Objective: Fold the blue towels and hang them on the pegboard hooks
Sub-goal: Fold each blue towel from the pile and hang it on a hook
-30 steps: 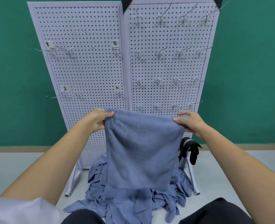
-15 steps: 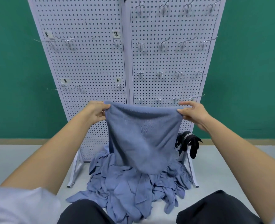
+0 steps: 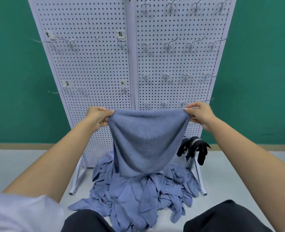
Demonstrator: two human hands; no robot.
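Your left hand [image 3: 97,116] pinches one top corner of the blue towel [image 3: 146,139], out at 9 o'clock, with the fingers curled tight on the cloth. Your right hand [image 3: 200,114] pinches the opposite corner at 3 o'clock in the same way. Between them the top edge is pulled taut. The towel hangs in the air in front of the lower part of the pegboard [image 3: 91,64] and tapers to a rounded bottom.

A second ago the towel hung as a flat rectangle. Now your hands sit wider apart, the sides are drawn in and the lower edge rides higher. The board's top edge has slipped out of view.

At 6 o'clock from the held towel, the pile of blue towels [image 3: 138,195] lies crumpled on the floor [image 3: 21,164], against the board's feet. At 4 o'clock, black straps [image 3: 193,148] hang at the board's lower right corner.

Rows of metal hooks [image 3: 167,46] stick out of both white panels, and the left panel carries small paper labels [image 3: 120,34]. The floor is pale grey. A green wall [image 3: 13,64] rises behind the board, with a tan baseboard [image 3: 21,146] along its foot.
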